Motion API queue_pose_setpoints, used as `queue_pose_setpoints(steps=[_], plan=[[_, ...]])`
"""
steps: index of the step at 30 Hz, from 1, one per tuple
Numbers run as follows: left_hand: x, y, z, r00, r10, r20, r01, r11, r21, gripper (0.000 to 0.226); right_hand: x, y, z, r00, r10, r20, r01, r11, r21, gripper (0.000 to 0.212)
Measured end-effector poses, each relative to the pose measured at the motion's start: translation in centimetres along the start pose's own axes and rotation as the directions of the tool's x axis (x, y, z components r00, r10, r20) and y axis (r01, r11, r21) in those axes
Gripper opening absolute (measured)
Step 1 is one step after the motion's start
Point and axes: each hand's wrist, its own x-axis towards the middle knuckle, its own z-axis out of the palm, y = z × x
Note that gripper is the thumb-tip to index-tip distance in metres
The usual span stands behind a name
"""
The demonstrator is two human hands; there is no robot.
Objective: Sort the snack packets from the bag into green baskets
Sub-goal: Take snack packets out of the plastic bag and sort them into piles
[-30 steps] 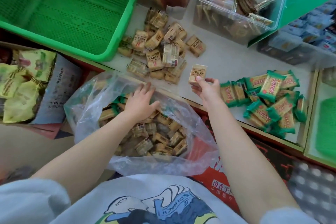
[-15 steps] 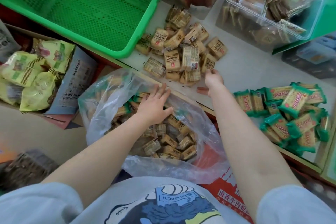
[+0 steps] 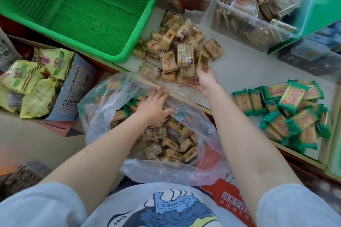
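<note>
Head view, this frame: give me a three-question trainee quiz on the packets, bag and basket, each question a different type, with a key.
1. True or false: the green basket already holds packets.
2. Where is the left hand? A) inside the clear bag B) on the basket rim C) on the green packets
3. Fill in: the right hand is at the near edge of the pile of ___ packets on the white shelf.

Key: 1. False; it looks empty. 2. A. 3. Tan. Whether it grips one cannot be told.
</note>
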Motion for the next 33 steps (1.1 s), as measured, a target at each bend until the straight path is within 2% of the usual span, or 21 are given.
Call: queue_pose_setpoints(steps=[3, 5, 8, 10, 12, 13, 14, 16, 19, 23, 26, 27, 29, 31, 33], plan=[[-0.1, 0.1, -0.3, 1.000, 0.007, -0.016, -0.007, 1.000, 0.006, 0.075, -2.0, 1.3, -1.1, 0.997, -0.007, -0.075, 0.003, 0.999, -0.054, 0.053], [-0.7, 0.3, -0.2, 0.997, 0.027, -0.074, -0.029, 0.999, -0.030, 0.069, -4.4, 2.2, -1.6, 0.990, -0.051, -0.133, 0.036, 0.993, -0.113, 0.052], [-4.0, -0.1, 1.8, 0.949, 0.091, -0.302, -0.136, 0.982, -0.131, 0.053, -9.6, 4.3, -1.3, 0.971, -0.168, -0.169, 0.133, 0.971, -0.199, 0.032], [-7.3, -1.5, 4.9, 0.923, 0.067, -0.378, -0.146, 0.972, -0.186, 0.041, -13.3, 6.8, -0.3, 0.978, -0.192, -0.081, 0.168, 0.957, -0.235, 0.016], [-10.3, -3.4, 8.4, 0.959, -0.031, -0.282, -0.047, 0.963, -0.264, 0.029, -15.4, 10.4, 0.9, 0.992, -0.106, 0.066, 0.120, 0.951, -0.285, 0.004], [-11.4, -4.3, 10.0, 0.977, -0.072, -0.200, 0.014, 0.961, -0.277, 0.026, -15.7, 12.5, 1.4, 0.991, -0.051, 0.124, 0.091, 0.934, -0.346, 0.005], [-12.2, -5.1, 11.4, 0.988, -0.095, -0.123, 0.059, 0.962, -0.268, 0.026, -15.3, 14.6, 1.7, 0.990, -0.003, 0.141, 0.063, 0.903, -0.425, 0.007], [-13.1, -6.1, 13.3, 0.993, -0.111, -0.036, 0.098, 0.959, -0.267, 0.025, -13.8, 18.2, 2.1, 0.997, 0.051, 0.056, -0.011, 0.827, -0.562, 0.011], [-13.3, -6.7, 15.3, 0.993, -0.114, -0.033, 0.098, 0.945, -0.312, 0.025, -11.4, 21.3, 2.4, 0.997, 0.003, -0.074, -0.049, 0.775, -0.630, 0.021], [-12.9, -6.7, 16.3, 0.992, -0.117, -0.046, 0.093, 0.927, -0.364, 0.022, -8.6, 23.5, 3.2, 1.000, -0.005, -0.002, 0.001, 0.609, -0.793, 0.035], [-13.2, -6.4, 16.5, 0.991, -0.131, -0.024, 0.110, 0.912, -0.396, 0.023, -7.5, 24.6, 3.7, 0.999, 0.011, 0.053, 0.043, 0.429, -0.902, 0.026], [-13.3, -6.4, 16.4, 0.991, -0.131, -0.026, 0.109, 0.907, -0.407, 0.023, -7.5, 24.5, 3.8, 0.998, 0.004, 0.060, 0.053, 0.406, -0.912, 0.024], [-13.7, -6.4, 16.1, 0.990, -0.140, -0.028, 0.113, 0.891, -0.439, 0.024, -8.0, 23.8, 3.6, 0.997, -0.013, 0.071, 0.069, 0.470, -0.880, 0.025], [-13.9, -6.1, 15.4, 0.988, -0.151, -0.025, 0.120, 0.867, -0.483, 0.025, -9.7, 22.4, 2.7, 0.996, -0.055, 0.072, 0.090, 0.593, -0.800, 0.029], [-14.0, -5.6, 14.4, 0.986, -0.166, -0.021, 0.130, 0.837, -0.532, 0.024, -11.9, 21.0, 1.5, 0.991, -0.125, 0.054, 0.128, 0.724, -0.678, 0.024]])
